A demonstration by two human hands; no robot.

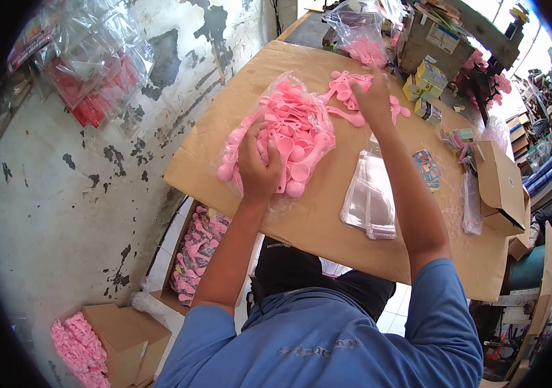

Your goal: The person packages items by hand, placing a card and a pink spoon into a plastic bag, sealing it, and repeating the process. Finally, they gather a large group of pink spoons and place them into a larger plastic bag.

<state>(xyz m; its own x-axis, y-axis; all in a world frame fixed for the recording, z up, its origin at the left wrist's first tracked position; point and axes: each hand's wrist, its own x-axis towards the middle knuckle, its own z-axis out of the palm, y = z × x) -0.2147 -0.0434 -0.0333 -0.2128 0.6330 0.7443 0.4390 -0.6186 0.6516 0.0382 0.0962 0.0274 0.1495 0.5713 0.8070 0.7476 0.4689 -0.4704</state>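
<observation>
A heap of pink plastic spoons (298, 132) lies in an opened clear plastic bag (328, 123) on the table. My left hand (258, 158) is at the near-left side of this heap, thumb and fingers curled round some of the spoons. Farther back, my right hand (372, 97) is over a smaller group of loose pink spoons (341, 87). Its thumb stands apart from the fingers, and I see nothing held between them. Flat clear plastic sleeves (372, 194) lie in a stack beneath my right forearm.
Brown paper covers the table (224, 155). To the right are small yellow boxes (430, 79), printed cards (427, 169) and an open cardboard box (499, 187). Another bag of pink spoons (365, 48) stands at the back. Boxes of pink pieces (201, 249) sit on the floor at left.
</observation>
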